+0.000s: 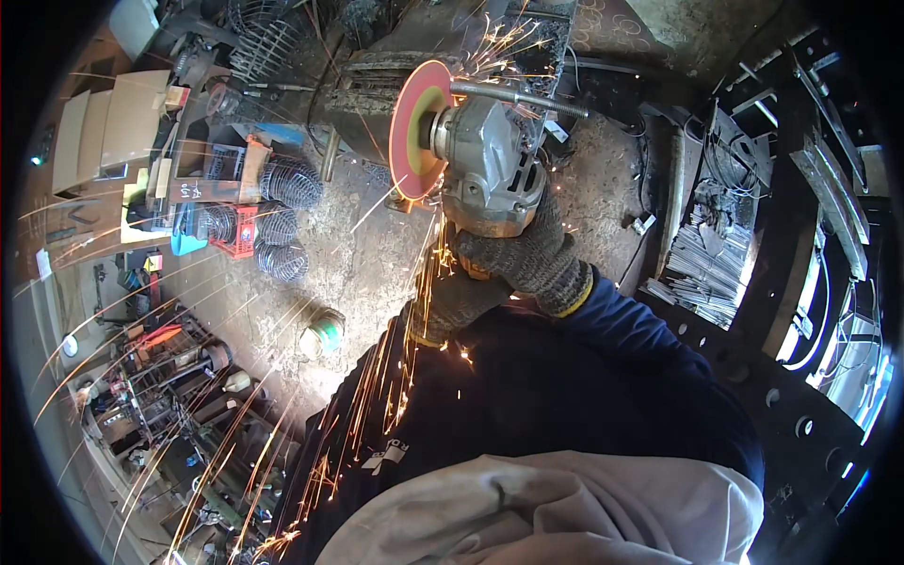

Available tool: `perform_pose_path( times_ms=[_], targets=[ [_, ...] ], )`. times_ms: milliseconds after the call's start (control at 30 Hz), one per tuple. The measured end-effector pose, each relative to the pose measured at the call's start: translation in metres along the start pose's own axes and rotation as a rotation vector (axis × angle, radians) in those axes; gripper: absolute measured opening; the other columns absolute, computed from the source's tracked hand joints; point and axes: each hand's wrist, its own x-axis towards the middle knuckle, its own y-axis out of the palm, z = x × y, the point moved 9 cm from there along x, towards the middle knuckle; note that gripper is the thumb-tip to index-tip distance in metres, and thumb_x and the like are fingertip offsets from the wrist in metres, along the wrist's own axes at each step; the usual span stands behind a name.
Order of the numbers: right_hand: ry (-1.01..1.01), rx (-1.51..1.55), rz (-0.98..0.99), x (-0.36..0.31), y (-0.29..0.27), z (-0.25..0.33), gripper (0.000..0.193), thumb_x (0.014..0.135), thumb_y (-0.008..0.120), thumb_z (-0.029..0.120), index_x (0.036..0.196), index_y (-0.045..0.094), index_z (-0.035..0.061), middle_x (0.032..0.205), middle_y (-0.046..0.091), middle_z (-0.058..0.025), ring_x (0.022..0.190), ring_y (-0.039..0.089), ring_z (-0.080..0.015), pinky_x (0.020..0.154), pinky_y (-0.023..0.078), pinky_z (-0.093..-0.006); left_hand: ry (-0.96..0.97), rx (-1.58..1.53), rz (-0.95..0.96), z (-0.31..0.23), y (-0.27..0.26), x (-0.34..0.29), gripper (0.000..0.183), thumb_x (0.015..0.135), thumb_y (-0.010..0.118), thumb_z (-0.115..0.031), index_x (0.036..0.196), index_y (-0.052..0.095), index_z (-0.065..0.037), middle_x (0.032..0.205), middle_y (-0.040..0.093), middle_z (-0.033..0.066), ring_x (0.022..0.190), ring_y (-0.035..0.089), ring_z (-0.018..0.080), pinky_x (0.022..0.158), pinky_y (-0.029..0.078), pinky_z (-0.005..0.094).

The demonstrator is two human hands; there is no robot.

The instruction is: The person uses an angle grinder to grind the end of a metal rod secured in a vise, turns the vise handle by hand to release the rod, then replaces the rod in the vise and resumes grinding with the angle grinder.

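Note:
An angle grinder point(482, 160) with a grey metal head is gripped in both my gloved hands. My right hand point(532, 254), in a grey knit glove with a yellow cuff edge, wraps round its body just behind the head. Lower and to the left, my left hand point(457, 303) is closed on the rear part, partly in shadow. The red and yellow disc point(421, 132) stands nearly upright at the grinder's left. Its upper edge meets the left end of a threaded metal rod point(523, 98). Sparks burst beyond the rod and stream down past my left hand.
Wire coils point(287, 184) and a red crate point(243, 233) stand on the left floor. A small green-and-white can point(323, 334) is nearer. Cut metal rods point(706, 264) lie piled at right beside a dark steel beam point(782, 198). Cluttered machinery point(179, 386) fills the lower left.

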Motion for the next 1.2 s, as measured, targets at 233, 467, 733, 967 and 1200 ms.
perform_pose_path(
  times_ms=[233, 467, 733, 967, 1200],
  targets=[
    [-0.046, -0.083, -0.007, -0.002, -0.006, -0.01, 0.096, 0.067, 0.095, 0.016, 0.145, 0.038, 0.0064, 0.137, 0.057, -0.0108, 0.125, 0.059, -0.0233, 0.104, 0.053, -0.0397, 0.034, 0.297, 0.009, -0.002, -0.003, -0.001, 0.073, 0.069, 0.09, -0.018, 0.132, 0.055, -0.003, 0.119, 0.07, 0.017, 0.112, 0.069, 0.0288, 0.091, 0.058, 0.0408],
    [0.012, -0.054, 0.013, 0.0, 0.0, -0.004, 0.097, 0.066, 0.096, 0.017, 0.145, 0.039, 0.0068, 0.137, 0.057, -0.0113, 0.125, 0.059, -0.0237, 0.103, 0.053, -0.0395, 0.047, 0.376, -0.08, -0.006, -0.008, -0.006, 0.081, 0.066, 0.091, -0.018, 0.135, 0.052, -0.003, 0.123, 0.068, 0.0177, 0.114, 0.068, 0.0296, 0.093, 0.057, 0.0418],
    [-0.067, -0.069, 0.013, 0.001, 0.002, 0.001, 0.092, 0.069, 0.094, 0.013, 0.143, 0.04, 0.0069, 0.137, 0.057, -0.0105, 0.125, 0.059, -0.0233, 0.103, 0.053, -0.0392, -0.089, -0.048, -0.081, 0.047, -0.01, -0.007, 0.089, 0.065, 0.093, -0.018, 0.14, 0.047, -0.003, 0.129, 0.064, 0.0183, 0.117, 0.066, 0.0299, 0.097, 0.055, 0.0423],
    [-0.024, -0.031, -0.016, -0.002, -0.002, -0.008, 0.094, 0.069, 0.095, 0.014, 0.145, 0.04, 0.0078, 0.137, 0.057, -0.0098, 0.124, 0.059, -0.0229, 0.105, 0.053, -0.0389, -0.022, 0.077, 0.015, -0.012, 0.002, 0.002, 0.089, 0.066, 0.094, -0.018, 0.14, 0.047, -0.003, 0.129, 0.064, 0.0176, 0.116, 0.066, 0.0305, 0.098, 0.055, 0.0419],
    [-0.048, -0.109, 0.025, -0.002, -0.002, -0.012, 0.092, 0.07, 0.094, 0.014, 0.144, 0.041, 0.0075, 0.137, 0.058, -0.0101, 0.124, 0.059, -0.0228, 0.105, 0.053, -0.0388, -0.129, -0.21, -0.012, 0.054, -0.002, -0.007, 0.089, 0.066, 0.093, -0.018, 0.141, 0.047, -0.003, 0.128, 0.065, 0.0176, 0.116, 0.066, 0.0322, 0.098, 0.054, 0.0419]
  ],
)
